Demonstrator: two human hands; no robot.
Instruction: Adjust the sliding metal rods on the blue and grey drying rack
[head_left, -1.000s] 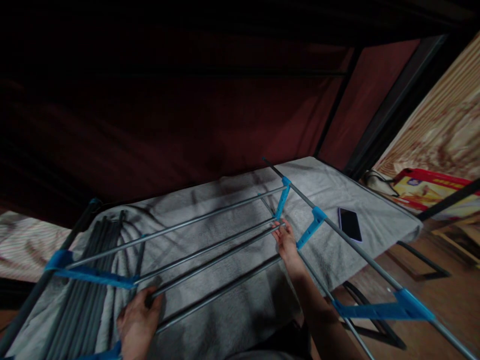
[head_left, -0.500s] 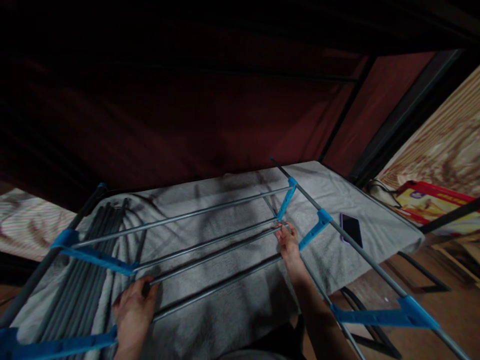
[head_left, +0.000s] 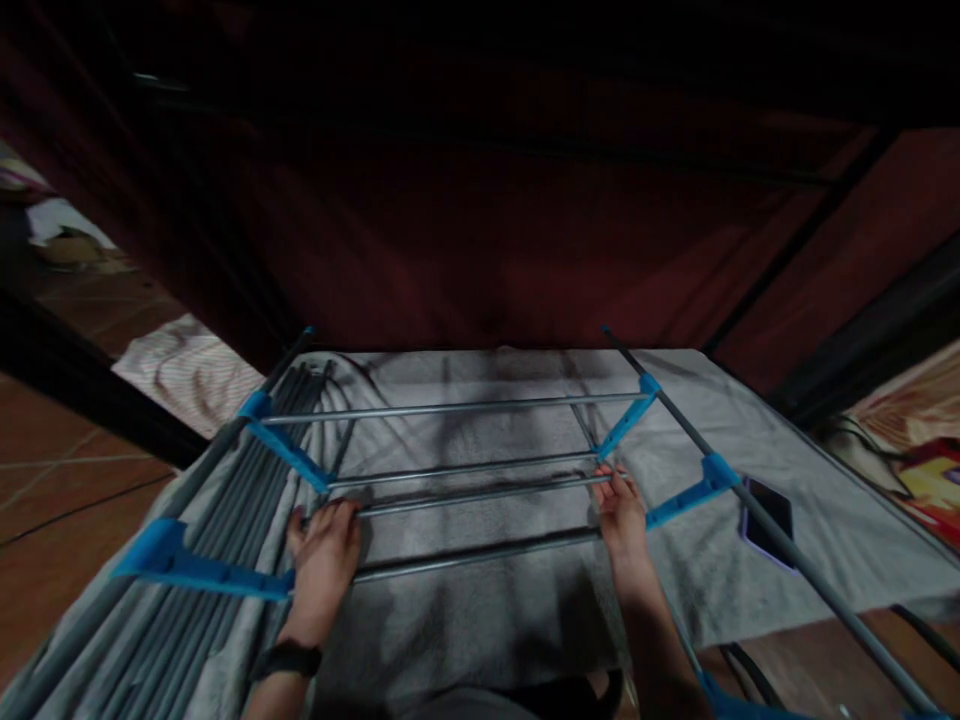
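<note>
A grey metal rod runs crosswise between my two hands, above the cloth. My left hand, with a dark band on its wrist, has its fingers curled over the rod's left end. My right hand pinches the right end between thumb and fingers, close to a blue plastic bracket. The rod belongs among the parts of a rack frame, with grey side poles and more crossbars. On the left side, blue brackets branch inward from the other pole. My left palm hides where that rod end sits.
Several loose grey tubes lie side by side at the left. The frame rests on a grey cloth over a table or bed. Beyond the right pole lies a phone. A dark red panel rises behind.
My view has turned left, so the frame and both hands appear farther right. My left hand's fingers have come over the rod's left end. The right hand still grips its end.
</note>
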